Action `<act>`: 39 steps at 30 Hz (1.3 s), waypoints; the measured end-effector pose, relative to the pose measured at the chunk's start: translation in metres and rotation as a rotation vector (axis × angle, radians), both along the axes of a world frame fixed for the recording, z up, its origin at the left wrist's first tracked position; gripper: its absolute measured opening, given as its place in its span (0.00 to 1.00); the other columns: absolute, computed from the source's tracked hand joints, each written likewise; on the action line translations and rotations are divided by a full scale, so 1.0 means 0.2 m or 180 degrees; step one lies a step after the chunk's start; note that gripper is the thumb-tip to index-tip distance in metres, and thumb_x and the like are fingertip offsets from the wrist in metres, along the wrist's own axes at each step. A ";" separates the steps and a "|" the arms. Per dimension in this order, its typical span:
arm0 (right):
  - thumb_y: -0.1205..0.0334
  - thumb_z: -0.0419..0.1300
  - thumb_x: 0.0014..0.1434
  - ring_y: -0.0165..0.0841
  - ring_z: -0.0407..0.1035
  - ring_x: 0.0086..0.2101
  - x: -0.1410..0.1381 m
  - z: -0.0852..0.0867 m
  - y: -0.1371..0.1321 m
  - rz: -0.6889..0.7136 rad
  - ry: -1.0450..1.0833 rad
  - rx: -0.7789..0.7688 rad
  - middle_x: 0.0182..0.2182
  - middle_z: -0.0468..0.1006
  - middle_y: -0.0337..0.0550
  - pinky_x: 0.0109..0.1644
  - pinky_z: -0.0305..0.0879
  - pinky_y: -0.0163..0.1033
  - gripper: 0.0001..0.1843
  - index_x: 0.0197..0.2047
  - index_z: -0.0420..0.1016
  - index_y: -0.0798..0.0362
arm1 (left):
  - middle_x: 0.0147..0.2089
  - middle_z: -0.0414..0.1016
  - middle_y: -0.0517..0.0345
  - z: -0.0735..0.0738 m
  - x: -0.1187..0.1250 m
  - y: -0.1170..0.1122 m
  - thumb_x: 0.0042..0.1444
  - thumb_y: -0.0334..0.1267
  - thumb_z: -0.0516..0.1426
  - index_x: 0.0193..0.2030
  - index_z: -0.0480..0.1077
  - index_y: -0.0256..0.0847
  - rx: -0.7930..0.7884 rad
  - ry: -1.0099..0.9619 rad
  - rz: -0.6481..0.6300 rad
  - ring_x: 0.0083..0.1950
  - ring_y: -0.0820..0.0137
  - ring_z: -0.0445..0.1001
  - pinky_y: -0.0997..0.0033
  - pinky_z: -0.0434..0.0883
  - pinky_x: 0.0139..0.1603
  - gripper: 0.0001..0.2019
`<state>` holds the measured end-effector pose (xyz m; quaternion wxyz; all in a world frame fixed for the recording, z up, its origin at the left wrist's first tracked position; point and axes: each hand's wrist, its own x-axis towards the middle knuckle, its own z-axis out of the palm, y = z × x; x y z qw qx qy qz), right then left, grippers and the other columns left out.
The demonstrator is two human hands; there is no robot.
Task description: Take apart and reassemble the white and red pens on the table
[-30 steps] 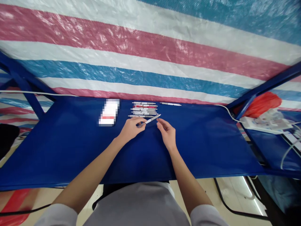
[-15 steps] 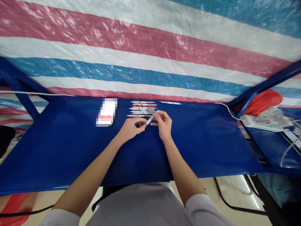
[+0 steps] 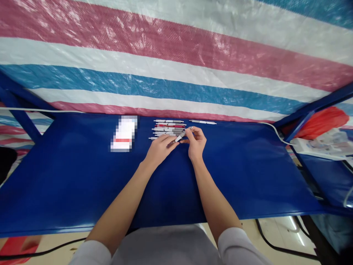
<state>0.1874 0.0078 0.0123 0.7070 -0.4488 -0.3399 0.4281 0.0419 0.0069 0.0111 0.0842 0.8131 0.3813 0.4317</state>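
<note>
A grey and white pen [image 3: 180, 137] is held between both hands above the blue table [image 3: 68, 176]. My left hand [image 3: 160, 149] pinches its lower end. My right hand [image 3: 196, 141] closes its fingers on the upper end. Just behind the hands lies a row of several pens [image 3: 168, 128], white, grey and red, side by side. One more pen [image 3: 202, 122] lies alone to the right of that row.
A blurred white and red packet [image 3: 123, 133] lies left of the pens. A striped tarp [image 3: 176, 66] hangs behind the table. A white cable [image 3: 271, 129] runs to a power strip [image 3: 322, 149] at the right, beside a red bag [image 3: 321, 121].
My right hand moved from lying open on the table to gripping the pen's upper end. Both hands shifted a little farther from me, toward the row of pens.
</note>
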 end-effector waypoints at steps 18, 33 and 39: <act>0.55 0.71 0.43 0.33 0.76 0.24 0.02 -0.01 0.00 -0.0058 0.0193 -0.0391 0.25 0.79 0.35 0.27 0.77 0.38 0.15 0.26 0.69 0.52 | 0.30 0.78 0.58 0.01 -0.02 -0.04 0.57 0.40 0.59 0.40 0.79 0.42 -0.1519 -0.0686 -0.0282 0.28 0.72 0.74 0.72 0.72 0.33 0.09; 0.56 0.69 0.46 0.32 0.76 0.30 -0.01 0.01 -0.04 0.0020 0.0044 -0.0138 0.32 0.82 0.38 0.33 0.79 0.40 0.11 0.33 0.79 0.51 | 0.39 0.80 0.56 0.00 -0.03 -0.06 0.52 0.41 0.63 0.44 0.77 0.42 -0.1639 -0.0904 -0.0047 0.36 0.68 0.75 0.69 0.73 0.41 0.12; 0.56 0.68 0.46 0.33 0.77 0.29 0.00 0.00 -0.04 0.0301 0.0238 -0.0313 0.31 0.82 0.38 0.33 0.78 0.40 0.14 0.38 0.79 0.51 | 0.33 0.79 0.56 0.05 -0.05 -0.06 0.54 0.43 0.61 0.41 0.78 0.40 -0.2588 -0.1033 -0.0403 0.31 0.69 0.76 0.70 0.73 0.35 0.11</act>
